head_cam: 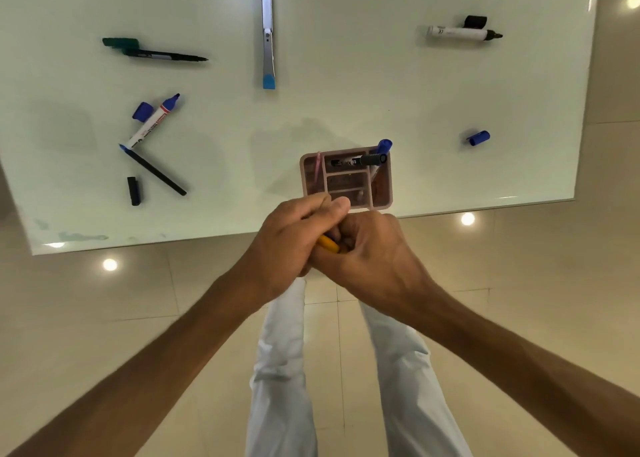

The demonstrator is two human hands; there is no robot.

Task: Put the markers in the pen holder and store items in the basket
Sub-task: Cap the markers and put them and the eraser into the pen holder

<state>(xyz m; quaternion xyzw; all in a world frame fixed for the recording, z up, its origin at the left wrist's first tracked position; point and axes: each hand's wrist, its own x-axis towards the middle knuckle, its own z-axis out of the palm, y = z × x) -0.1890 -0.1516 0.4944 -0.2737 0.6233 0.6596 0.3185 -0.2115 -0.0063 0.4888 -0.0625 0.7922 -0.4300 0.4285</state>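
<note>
At the near edge of a glossy white bench [346, 75], a person's left hand [287, 245] and right hand [374, 252] meet above the tiled floor [104, 318], the fingers of both curled tight around a small yellow-orange marker [329, 244], of which only a short length shows between the palms. Just beyond the knuckles stands a pink plastic pen holder [346, 179] with several compartments; a black-capped marker with a white barrel [360, 160] lies across its far compartment, and a blue-capped marker [382, 149] stands upright in its right-hand corner. Other items lie scattered over the bench, well apart from the holder. To the far left rests a dark green marker [121, 43] beside a thin black pen [169, 56]. Nearer on the left, an uncapped blue marker with a white barrel [154, 120] lies next to its loose blue cap [142, 111], with a long black pen with a blue tip [152, 169] and a loose black cap [133, 190] just below. At far centre lies a silver tool with blue ends [267, 34]. On the far right sits an uncapped black marker with a white barrel [462, 33], its black cap [475, 21] touching it, and nearer, another loose blue cap [478, 138]. White trouser legs [280, 370] show below the forearms.
</note>
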